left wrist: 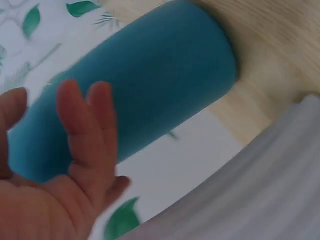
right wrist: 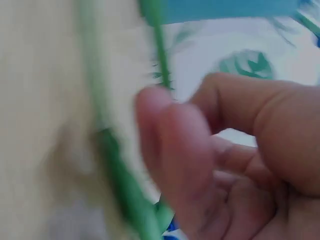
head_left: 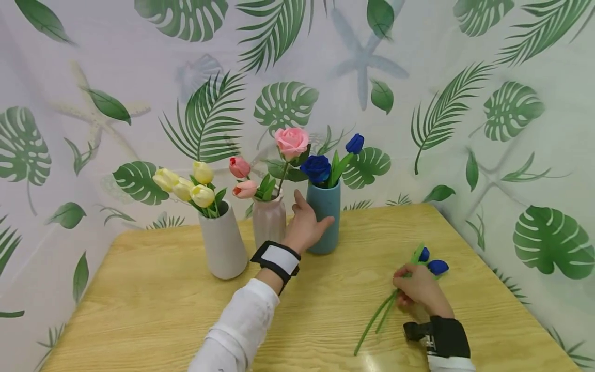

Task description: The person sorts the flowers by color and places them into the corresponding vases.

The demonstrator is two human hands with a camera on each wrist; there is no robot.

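My left hand reaches between the pale pink vase and the blue vase, its fingers spread and holding nothing. In the left wrist view that hand is beside the blue vase; whether it touches cannot be made out. A blue rose and a blue tulip stand in this vase. At the right, my right hand pinches a blue tulip by its green stem, low over the table. A second blue tulip lies beside it, its stem apart from the fingertips in the right wrist view.
The pale pink vase holds a pink rose and pink tulips. Left of it, a white vase bears several yellow tulips. The wooden table backs onto a leaf-patterned cloth.
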